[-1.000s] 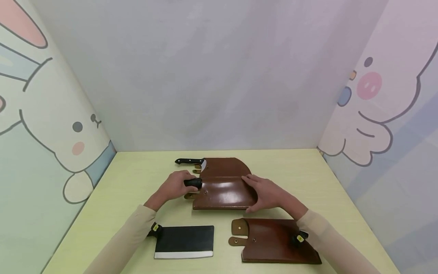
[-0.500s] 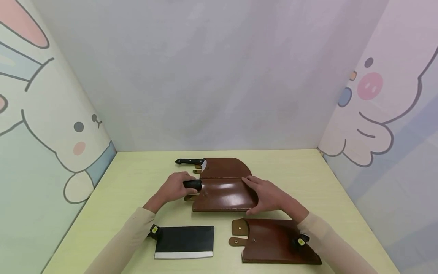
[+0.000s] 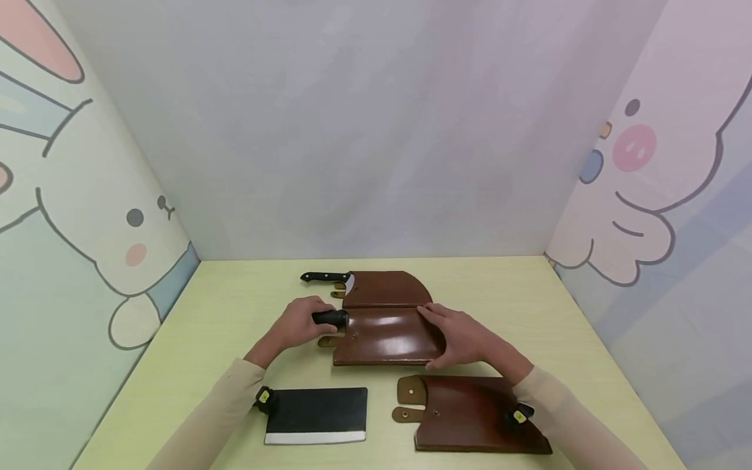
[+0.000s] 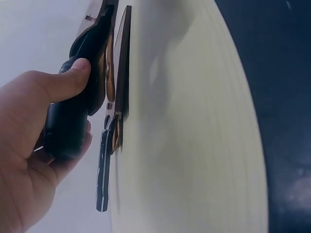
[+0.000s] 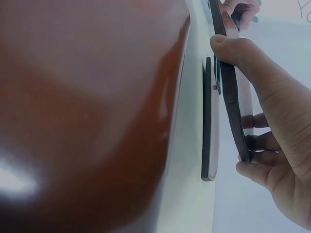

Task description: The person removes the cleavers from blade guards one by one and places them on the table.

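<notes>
My left hand (image 3: 299,321) grips the black handle (image 4: 68,121) of a knife whose blade is hidden inside a shiny brown leather sheath (image 3: 384,336). At the sheath's other end, my right hand (image 3: 464,336) holds the edge, thumb on the near side and fingers spread around it. The right wrist view shows this sheath (image 5: 231,97) edge-on in the hand, raised off the table. Just behind it lies a second brown sheath (image 3: 384,287), with a black riveted knife handle (image 3: 325,277) sticking out to the left.
In front on the pale yellow table (image 3: 235,287) lies a dark cleaver blade (image 3: 320,410) with a bright edge, partly under the left wrist. A third brown sheath (image 3: 470,408) with snap straps lies below the right forearm. Walls rise behind and at both sides.
Both hands have shifted the held sheath and knife slightly toward the front of the table and a little to the right. Their grips stay the same.
</notes>
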`<control>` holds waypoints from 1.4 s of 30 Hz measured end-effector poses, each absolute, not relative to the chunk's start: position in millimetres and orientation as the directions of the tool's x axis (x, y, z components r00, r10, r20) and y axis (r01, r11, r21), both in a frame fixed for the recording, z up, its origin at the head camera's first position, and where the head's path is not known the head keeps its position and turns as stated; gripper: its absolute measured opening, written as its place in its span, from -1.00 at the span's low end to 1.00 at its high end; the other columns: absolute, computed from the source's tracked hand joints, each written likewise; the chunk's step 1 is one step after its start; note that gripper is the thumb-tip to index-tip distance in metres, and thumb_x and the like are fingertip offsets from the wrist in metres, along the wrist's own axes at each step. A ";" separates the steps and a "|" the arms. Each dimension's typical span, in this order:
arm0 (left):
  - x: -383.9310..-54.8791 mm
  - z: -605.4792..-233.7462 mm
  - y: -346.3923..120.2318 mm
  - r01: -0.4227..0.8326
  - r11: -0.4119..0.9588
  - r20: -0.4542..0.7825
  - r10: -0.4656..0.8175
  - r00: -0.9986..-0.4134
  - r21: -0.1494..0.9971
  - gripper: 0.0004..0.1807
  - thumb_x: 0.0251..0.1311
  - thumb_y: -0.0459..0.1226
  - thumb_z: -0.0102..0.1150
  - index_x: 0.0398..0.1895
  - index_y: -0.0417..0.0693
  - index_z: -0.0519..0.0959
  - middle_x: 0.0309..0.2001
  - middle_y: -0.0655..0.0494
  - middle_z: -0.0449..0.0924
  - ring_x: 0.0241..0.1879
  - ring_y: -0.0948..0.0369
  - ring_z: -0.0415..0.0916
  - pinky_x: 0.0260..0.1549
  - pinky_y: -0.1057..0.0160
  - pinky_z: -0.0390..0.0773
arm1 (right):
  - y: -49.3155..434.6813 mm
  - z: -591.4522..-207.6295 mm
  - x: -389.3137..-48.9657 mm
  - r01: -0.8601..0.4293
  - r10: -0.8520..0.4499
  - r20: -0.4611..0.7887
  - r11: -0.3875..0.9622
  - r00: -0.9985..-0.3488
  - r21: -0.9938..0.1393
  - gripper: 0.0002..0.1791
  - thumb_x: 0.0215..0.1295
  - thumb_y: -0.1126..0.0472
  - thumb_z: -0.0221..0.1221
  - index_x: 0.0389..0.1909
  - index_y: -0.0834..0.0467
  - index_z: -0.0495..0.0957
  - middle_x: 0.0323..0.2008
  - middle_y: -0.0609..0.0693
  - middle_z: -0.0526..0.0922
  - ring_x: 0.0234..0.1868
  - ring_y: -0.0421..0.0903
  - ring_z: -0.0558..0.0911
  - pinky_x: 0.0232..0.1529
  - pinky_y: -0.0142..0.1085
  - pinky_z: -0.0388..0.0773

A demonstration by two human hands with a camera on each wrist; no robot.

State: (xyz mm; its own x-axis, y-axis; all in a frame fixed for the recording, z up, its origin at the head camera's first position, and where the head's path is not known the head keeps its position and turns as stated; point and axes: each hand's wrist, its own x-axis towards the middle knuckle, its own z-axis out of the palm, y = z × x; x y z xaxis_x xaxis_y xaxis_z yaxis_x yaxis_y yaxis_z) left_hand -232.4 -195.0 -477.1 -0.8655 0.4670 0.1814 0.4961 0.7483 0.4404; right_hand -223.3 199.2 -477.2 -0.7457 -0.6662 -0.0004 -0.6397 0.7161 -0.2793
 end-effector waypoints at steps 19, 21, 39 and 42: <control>-231.9 -477.2 -196.4 0.455 0.738 0.136 0.452 -0.882 0.499 -0.44 0.19 -0.11 0.48 0.21 -0.19 0.64 -0.03 -0.01 0.71 -0.22 0.25 0.54 -0.25 0.20 0.51 | 205.5 -476.4 -223.8 -0.631 -0.655 0.018 0.720 -0.756 -0.289 0.29 -0.11 -0.39 0.50 0.59 0.12 0.17 0.50 0.21 0.27 0.34 0.22 0.49 0.18 0.06 0.53; -231.5 -477.8 -196.4 0.466 0.732 0.144 0.459 -0.876 0.498 -0.43 0.19 -0.12 0.48 0.22 -0.20 0.63 -0.04 -0.01 0.71 -0.22 0.24 0.54 -0.25 0.20 0.51 | 205.4 -475.6 -223.4 -0.633 -0.657 0.022 0.717 -0.754 -0.294 0.29 -0.11 -0.38 0.51 0.59 0.12 0.18 0.50 0.22 0.27 0.35 0.23 0.48 0.18 0.07 0.53; -231.1 -478.0 -199.2 0.490 0.726 0.173 0.469 -0.866 0.483 -0.59 0.18 -0.10 0.48 0.07 -0.01 0.73 -0.08 0.09 0.75 -0.21 0.26 0.58 -0.26 0.21 0.51 | 208.5 -473.1 -221.3 -0.650 -0.665 0.052 0.705 -0.745 -0.285 0.29 -0.12 -0.40 0.50 0.57 0.14 0.20 0.48 0.25 0.29 0.33 0.23 0.51 0.17 0.08 0.53; -232.1 -478.1 -200.2 0.493 0.723 0.174 0.473 -0.864 0.484 -0.60 0.17 -0.09 0.48 0.06 0.01 0.73 -0.09 0.11 0.75 -0.23 0.26 0.58 -0.26 0.21 0.51 | 208.6 -472.8 -221.5 -0.648 -0.664 0.047 0.707 -0.746 -0.284 0.30 -0.12 -0.40 0.50 0.58 0.13 0.19 0.49 0.26 0.28 0.35 0.24 0.48 0.18 0.08 0.52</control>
State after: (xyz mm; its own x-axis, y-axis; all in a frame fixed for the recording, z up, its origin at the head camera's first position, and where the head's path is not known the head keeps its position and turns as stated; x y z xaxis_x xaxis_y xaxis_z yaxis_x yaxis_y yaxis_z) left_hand -232.1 -200.2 -478.1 -0.8637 0.4729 0.1743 0.4933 0.7226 0.4842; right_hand -221.5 208.6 -472.8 -0.7460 -0.6643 0.0469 -0.6475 0.7071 -0.2840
